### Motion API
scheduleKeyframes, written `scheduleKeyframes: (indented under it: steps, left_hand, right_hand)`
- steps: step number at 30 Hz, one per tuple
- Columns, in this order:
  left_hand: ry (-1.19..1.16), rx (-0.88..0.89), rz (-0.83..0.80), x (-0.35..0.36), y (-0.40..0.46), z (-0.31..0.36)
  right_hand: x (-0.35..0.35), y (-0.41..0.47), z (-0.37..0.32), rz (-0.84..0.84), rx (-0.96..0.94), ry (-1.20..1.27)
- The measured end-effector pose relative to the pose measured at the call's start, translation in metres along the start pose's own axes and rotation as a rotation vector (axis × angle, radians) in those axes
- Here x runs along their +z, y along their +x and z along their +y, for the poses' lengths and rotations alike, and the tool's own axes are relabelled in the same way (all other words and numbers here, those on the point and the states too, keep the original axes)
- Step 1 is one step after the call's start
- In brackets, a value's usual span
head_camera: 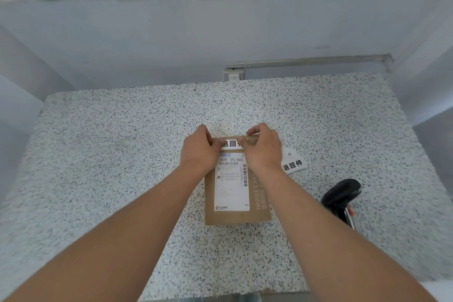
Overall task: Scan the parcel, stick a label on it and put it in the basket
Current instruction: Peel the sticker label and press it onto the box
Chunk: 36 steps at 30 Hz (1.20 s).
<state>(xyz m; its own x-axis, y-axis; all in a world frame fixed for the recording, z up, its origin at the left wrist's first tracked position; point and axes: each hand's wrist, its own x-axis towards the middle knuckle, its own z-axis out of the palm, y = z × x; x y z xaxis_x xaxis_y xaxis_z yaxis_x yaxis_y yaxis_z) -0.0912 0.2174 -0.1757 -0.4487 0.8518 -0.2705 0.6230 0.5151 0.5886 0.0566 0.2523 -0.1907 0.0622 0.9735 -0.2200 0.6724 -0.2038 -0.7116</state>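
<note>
A brown cardboard parcel (pixel 259 206) lies flat in the middle of the speckled table (pixel 122 154), a white shipping slip on its top face. Across its far end sits a white label (pixel 231 144) with black characters. My left hand (pixel 199 151) presses on the label's left end. My right hand (pixel 263 148) presses on its right end and hides that part. A black hand-held scanner (pixel 342 197) lies on the table to the right of the parcel. No basket is in view.
A strip of further white labels (pixel 294 163) lies just right of my right hand. Pale walls close in the table at the back and both sides, with a metal rail (pixel 308 61) and a small socket (pixel 234 75) on the back wall.
</note>
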Motion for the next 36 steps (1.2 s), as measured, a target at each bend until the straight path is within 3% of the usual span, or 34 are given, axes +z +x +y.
scheduleKeyframes:
  steps: [9,17,23,36]
  left_hand:
    - [-0.182,-0.086,0.005,0.000,0.000,-0.008]
    - [-0.249,-0.042,0.000,0.000,-0.014,-0.012]
    - [-0.351,-0.107,-0.036,-0.002,-0.012,-0.014]
    - [-0.343,-0.122,-0.018,0.001,-0.016,-0.017]
  right_hand:
    - [-0.005,0.003,0.004,-0.037,0.079,0.195]
    - [-0.010,-0.007,0.013,-0.089,-0.008,0.184]
    - [-0.011,-0.004,0.013,-0.123,0.066,0.267]
    - [-0.011,-0.007,0.025,-0.088,0.013,0.236]
